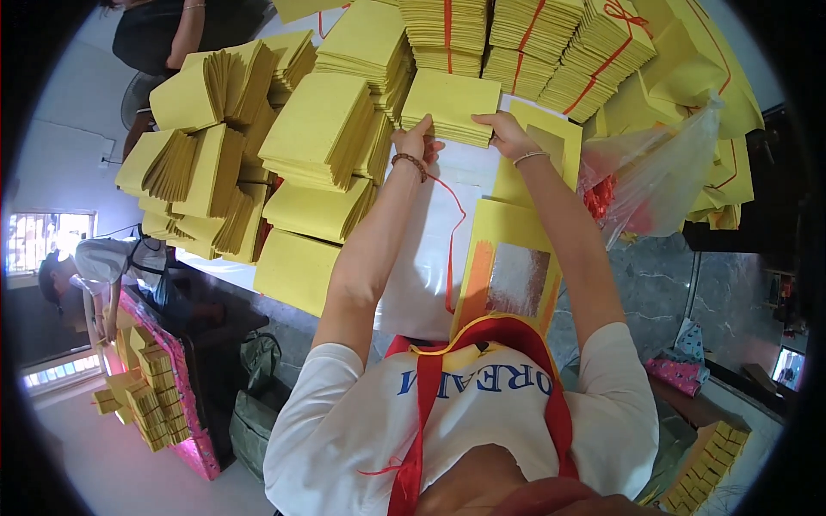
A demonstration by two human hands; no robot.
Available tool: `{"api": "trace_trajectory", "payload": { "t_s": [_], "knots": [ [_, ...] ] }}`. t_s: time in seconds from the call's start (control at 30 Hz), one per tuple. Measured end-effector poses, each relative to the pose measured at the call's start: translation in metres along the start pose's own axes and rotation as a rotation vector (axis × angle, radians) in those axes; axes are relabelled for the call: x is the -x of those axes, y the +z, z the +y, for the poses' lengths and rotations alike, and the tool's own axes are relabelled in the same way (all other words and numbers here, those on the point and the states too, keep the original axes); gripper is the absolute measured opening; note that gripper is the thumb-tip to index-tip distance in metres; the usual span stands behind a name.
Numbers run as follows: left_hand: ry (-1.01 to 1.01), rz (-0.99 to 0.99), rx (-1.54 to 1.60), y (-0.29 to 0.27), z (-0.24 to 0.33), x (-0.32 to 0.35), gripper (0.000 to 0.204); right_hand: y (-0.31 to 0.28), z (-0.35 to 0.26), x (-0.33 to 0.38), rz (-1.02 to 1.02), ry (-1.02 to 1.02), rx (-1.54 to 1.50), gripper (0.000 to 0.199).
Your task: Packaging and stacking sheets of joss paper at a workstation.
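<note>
**Two hands squaring a stack of yellow paper sheets on a crowded worktop**

We are looking down from the head camera at our own two arms reaching forward across a white worktop [430, 258]. Both hands are closing on one small stack of yellow paper sheets [452, 107], which is lying near the far edge of the worktop, in front of taller bundles tied with red string [525, 43].

Our left hand [415, 142], wearing a brown bead bracelet [411, 163], is gripping the stack's near left corner, thumb on top and fingers curled beneath. Our right hand [508, 133], wearing a thin bangle [531, 156], is pressing on the near right edge with fingers bent over it. Neither hand is open; both are clamped on the same stack.

To do this well, we judge that both hands should be keeping even pressure on opposite sides, so the sheets are staying flush and none are fanning out or sliding off the top.

A loose red string [452, 232] is trailing from beneath the left wrist toward the near edge. Just right of it, yellow sheets with a silver foil square [516, 275] are lying flat. More fanned yellow stacks [258, 155] are filling the left side of the worktop, and a clear plastic bag [654, 181] is slumping at the right edge.
</note>
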State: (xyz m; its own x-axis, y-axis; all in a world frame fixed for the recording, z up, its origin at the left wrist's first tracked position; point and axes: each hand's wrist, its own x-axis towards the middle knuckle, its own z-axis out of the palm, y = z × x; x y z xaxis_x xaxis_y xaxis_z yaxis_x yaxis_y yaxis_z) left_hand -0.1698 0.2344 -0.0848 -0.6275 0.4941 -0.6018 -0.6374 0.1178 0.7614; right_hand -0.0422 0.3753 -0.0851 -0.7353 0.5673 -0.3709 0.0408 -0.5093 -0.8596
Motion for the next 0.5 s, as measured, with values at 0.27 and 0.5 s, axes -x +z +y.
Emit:
{"api": "trace_trajectory", "payload": {
  "t_s": [0.27, 0.5],
  "knots": [
    [-0.026, -0.071, 0.035, -0.015, -0.001, 0.000, 0.073, 0.007, -0.008, 0.004, -0.023, 0.028, 0.096, 0.030],
    [-0.040, -0.072, 0.134, -0.006, -0.001, -0.004, 0.060, 0.020, -0.006, -0.003, 0.056, 0.021, 0.155, 0.031]
  ]
}}
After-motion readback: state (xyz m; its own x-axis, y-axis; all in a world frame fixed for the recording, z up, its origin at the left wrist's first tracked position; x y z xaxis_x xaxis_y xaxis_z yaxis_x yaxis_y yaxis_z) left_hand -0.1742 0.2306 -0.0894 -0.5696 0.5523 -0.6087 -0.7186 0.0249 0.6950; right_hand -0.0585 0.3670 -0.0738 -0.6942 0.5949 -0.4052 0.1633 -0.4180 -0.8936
